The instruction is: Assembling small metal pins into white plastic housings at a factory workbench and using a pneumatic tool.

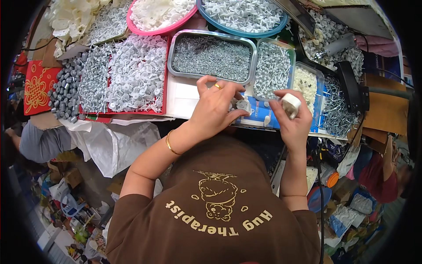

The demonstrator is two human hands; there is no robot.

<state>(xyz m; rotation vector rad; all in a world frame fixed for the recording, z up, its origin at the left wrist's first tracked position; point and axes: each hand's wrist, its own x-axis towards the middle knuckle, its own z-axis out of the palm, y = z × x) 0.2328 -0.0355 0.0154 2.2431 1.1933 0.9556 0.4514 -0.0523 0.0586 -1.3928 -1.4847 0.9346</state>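
Note:
My left hand [216,105] is above the front edge of the worktable, its fingers curled and its thumb pressed to a small translucent plastic piece [242,106]. A ring and a gold bangle show on that hand and wrist. To its right, my right hand [293,123] grips a white round cap-like plastic piece [291,105] between thumb and fingers, with the open side partly facing up. The two pieces are apart. Just beyond my left hand, a metal tray [171,55] holds many short nails or pins.
Pale plastic clips [137,72], nails [94,70] and grey cylindrical plugs [67,90] are heaped at left. Pink [160,32] and teal [246,35] bowls stand behind. Nails in a clear box [273,66] and loose nails [337,110] lie at right, near a black clamp-like fixture [351,88].

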